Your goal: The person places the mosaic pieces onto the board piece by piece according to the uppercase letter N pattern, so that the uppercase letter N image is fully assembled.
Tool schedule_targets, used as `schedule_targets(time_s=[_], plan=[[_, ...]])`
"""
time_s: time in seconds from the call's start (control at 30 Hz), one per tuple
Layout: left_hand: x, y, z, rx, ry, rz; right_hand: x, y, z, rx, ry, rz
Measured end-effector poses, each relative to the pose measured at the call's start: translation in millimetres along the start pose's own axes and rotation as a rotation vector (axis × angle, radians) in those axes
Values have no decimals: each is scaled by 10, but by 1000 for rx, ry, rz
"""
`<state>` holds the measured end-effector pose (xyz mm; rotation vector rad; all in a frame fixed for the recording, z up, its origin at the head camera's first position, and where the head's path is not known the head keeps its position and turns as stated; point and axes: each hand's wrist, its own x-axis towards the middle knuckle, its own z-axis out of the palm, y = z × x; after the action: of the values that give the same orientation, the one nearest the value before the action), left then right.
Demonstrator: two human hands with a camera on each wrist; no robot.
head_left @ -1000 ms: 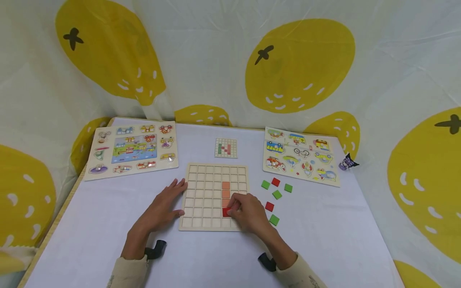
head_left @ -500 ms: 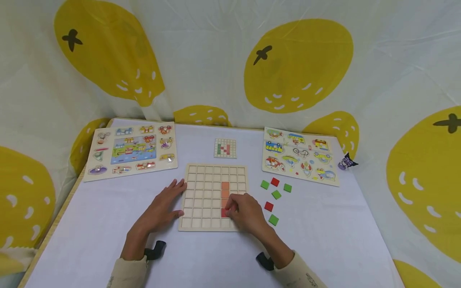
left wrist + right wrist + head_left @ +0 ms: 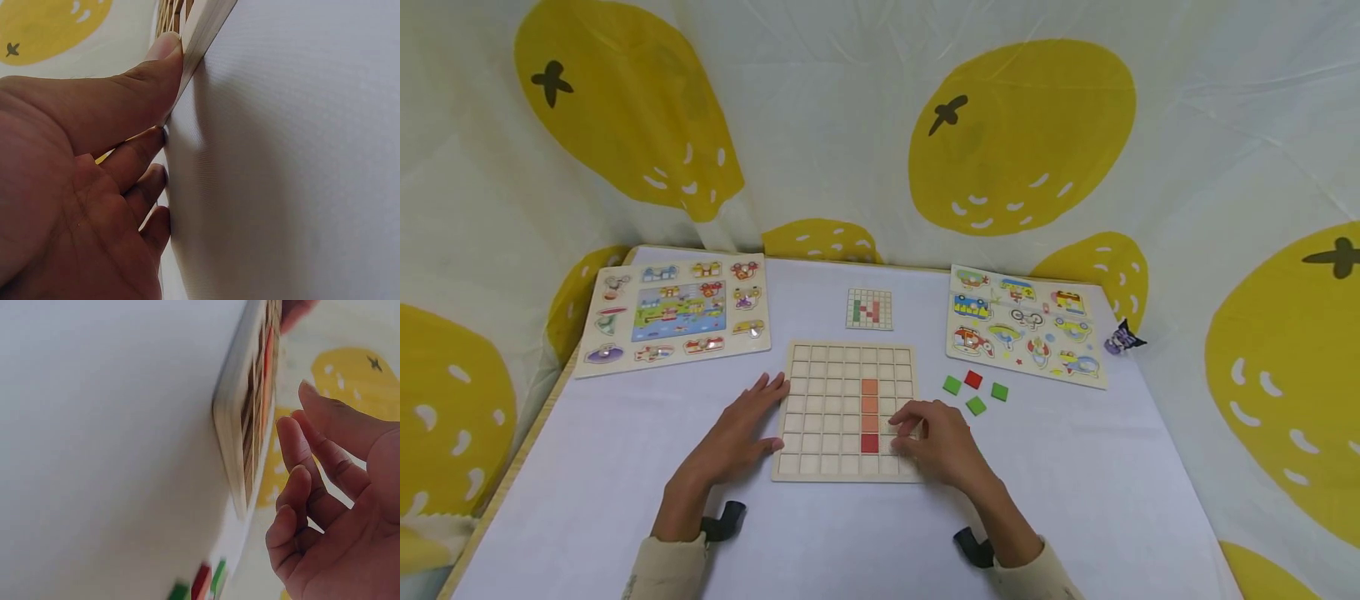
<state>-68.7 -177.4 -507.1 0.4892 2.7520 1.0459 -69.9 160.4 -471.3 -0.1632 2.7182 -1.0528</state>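
The left hand (image 3: 737,437) has its grip spread wide at the grid board's (image 3: 832,404) left edge, thumb against it. Above the board's right part, the right hand (image 3: 942,442) shows a narrow gap between thumb and fingertips. Within the board, a red tile (image 3: 869,443) sits nearer than three orange tiles (image 3: 869,404), all in one column. Right of the board, green tiles (image 3: 976,406) and a loose red one rest on the tabletop (image 3: 835,542); beyond it lies a pattern card (image 3: 869,309).

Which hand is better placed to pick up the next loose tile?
Likely the right hand: it appears empty and near the loose tiles, right of the board. The left hand is farther off, touching the board's left edge.
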Motion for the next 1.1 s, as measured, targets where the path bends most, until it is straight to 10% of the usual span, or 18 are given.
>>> schedule_targets(time_s=[0.53, 1.1], plan=[[11, 37, -21, 14, -8, -12, -148, 589, -501, -50, 138, 180], [1, 33, -15, 3, -1, -10, -117, 564, -469, -142, 100, 213]])
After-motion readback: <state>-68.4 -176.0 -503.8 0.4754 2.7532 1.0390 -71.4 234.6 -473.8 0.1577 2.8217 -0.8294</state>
